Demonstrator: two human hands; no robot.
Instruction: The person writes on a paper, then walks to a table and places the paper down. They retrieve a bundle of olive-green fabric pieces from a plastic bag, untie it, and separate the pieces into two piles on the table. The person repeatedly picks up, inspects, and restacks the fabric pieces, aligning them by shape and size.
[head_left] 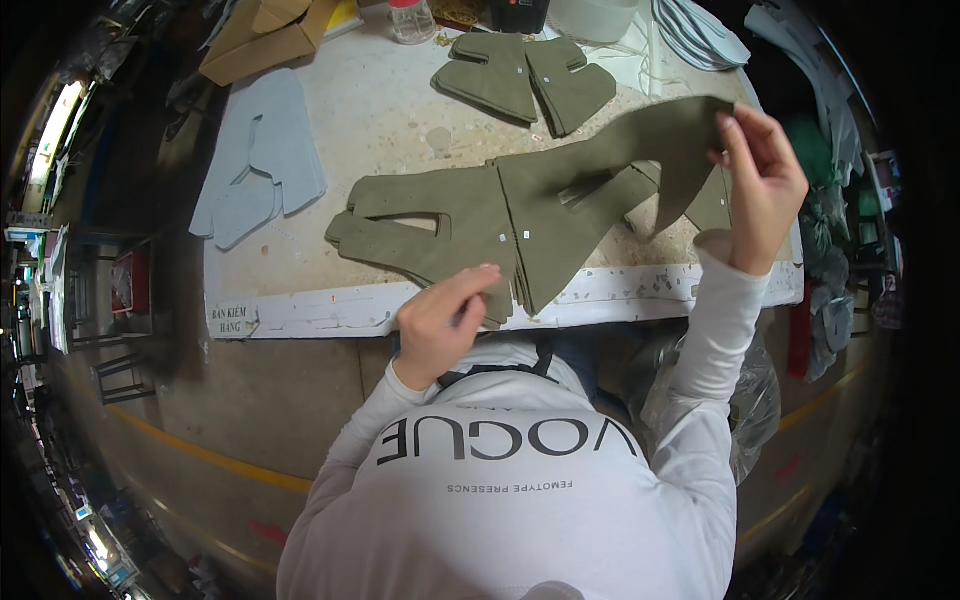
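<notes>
My right hand [768, 180] pinches the raised far corner of an olive-green cut piece [610, 150], which looks like fabric or thin leather. That piece curves up off the right-hand stack and has a slot cut in it. Beside it lies another olive stack [440, 205], forked at its left end, their notched edges meeting in the middle. Small white stickers mark both. My left hand [440, 325] is at the near table edge, fingers curled and a fingertip at the left stack's lower end. Something dark shows between its thumb and fingers, too small to name.
More olive pieces [490, 80] lie at the far middle of the table [280, 310]. Grey cut pieces [260, 160] rest at left, and a cardboard box [268, 40] behind them. A red-lidded jar [411, 20] and grey stacked pieces [700, 35] stand along the back.
</notes>
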